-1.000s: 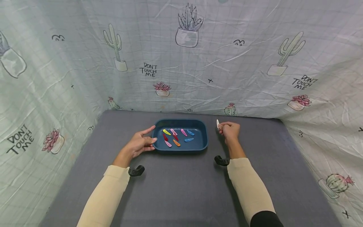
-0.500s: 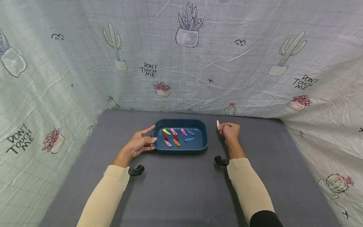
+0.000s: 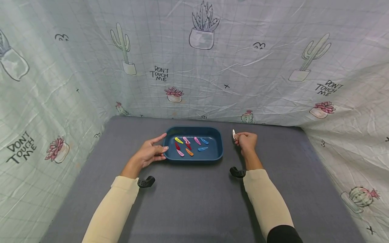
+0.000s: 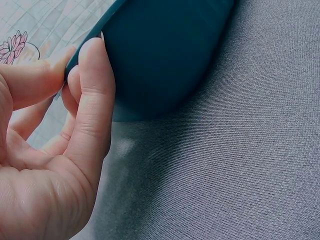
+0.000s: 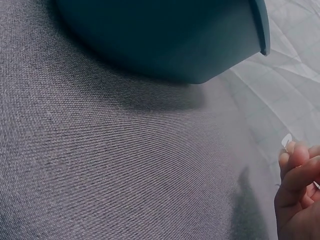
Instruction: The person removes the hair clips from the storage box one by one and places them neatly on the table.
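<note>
A dark blue rectangular tray (image 3: pixel 214 148) stands on the grey table in the head view. My left hand (image 3: pixel 147 153) grips its left rim, the thumb over the edge and fingers against the outer wall, as the left wrist view shows. Several snap hair clips lie spread inside: a yellow clip (image 3: pixel 178 140), red, pink and blue ones, and an orange clip (image 3: pixel 189 152). Right of the tray and apart from it, my right hand (image 3: pixel 247 141) pinches a white hair clip (image 3: pixel 233 133) that points upward. Only the white clip's tip (image 5: pixel 286 140) shows in the right wrist view.
The grey cloth-covered table (image 3: pixel 194 202) extends around the tray. Behind it and at both sides hangs a pale curtain (image 3: pixel 194 74) printed with cacti and words. A black wrist device (image 3: pixel 146 182) sits at the left wrist, another black device (image 3: pixel 237 172) at the right.
Both hands keep their holds, and the tray and clips stay in place. The white clip and right hand appear very slightly lower; the head view has shifted a little.
</note>
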The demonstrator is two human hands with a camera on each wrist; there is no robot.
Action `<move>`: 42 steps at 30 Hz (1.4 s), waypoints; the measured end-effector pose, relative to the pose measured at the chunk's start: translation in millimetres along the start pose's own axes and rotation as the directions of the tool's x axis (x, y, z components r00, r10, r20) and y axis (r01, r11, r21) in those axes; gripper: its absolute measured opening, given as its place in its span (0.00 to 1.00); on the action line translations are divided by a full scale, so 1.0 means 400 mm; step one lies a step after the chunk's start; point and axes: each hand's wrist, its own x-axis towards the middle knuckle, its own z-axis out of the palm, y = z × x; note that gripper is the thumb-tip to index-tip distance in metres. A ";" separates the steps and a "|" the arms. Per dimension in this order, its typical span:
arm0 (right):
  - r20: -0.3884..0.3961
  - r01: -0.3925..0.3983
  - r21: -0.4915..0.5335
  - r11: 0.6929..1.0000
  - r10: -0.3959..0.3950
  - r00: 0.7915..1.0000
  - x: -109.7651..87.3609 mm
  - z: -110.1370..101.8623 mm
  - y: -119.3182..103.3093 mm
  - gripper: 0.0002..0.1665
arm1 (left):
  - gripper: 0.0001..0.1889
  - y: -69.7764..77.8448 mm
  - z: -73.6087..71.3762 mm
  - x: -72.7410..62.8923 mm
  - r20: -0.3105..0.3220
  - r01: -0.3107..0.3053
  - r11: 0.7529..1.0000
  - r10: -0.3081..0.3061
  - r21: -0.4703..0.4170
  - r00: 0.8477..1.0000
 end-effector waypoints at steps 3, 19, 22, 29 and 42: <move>-0.002 -0.009 -0.012 1.000 0.009 1.000 -0.001 0.000 0.002 0.07 | 0.42 -0.001 0.000 0.000 -0.002 0.001 1.000 -0.001 -0.002 1.000; -0.007 -0.045 -0.062 0.997 0.045 0.999 0.001 0.004 0.016 0.08 | 0.41 -0.003 -0.001 0.004 -0.008 0.006 1.000 -0.006 -0.004 1.000; -0.009 -0.046 -0.070 0.996 0.046 0.999 0.003 0.005 0.019 0.08 | 0.41 -0.003 -0.001 0.005 -0.009 0.005 1.000 -0.005 -0.005 1.000; -0.004 -0.046 -0.068 0.997 0.046 0.999 0.005 0.006 0.025 0.07 | 0.41 -0.007 -0.002 0.007 -0.008 0.004 1.000 -0.004 -0.002 1.000; -0.002 -0.045 -0.082 0.996 0.045 0.999 0.009 0.006 0.034 0.07 | 0.41 -0.010 -0.002 0.008 -0.009 0.005 1.000 -0.005 -0.008 1.000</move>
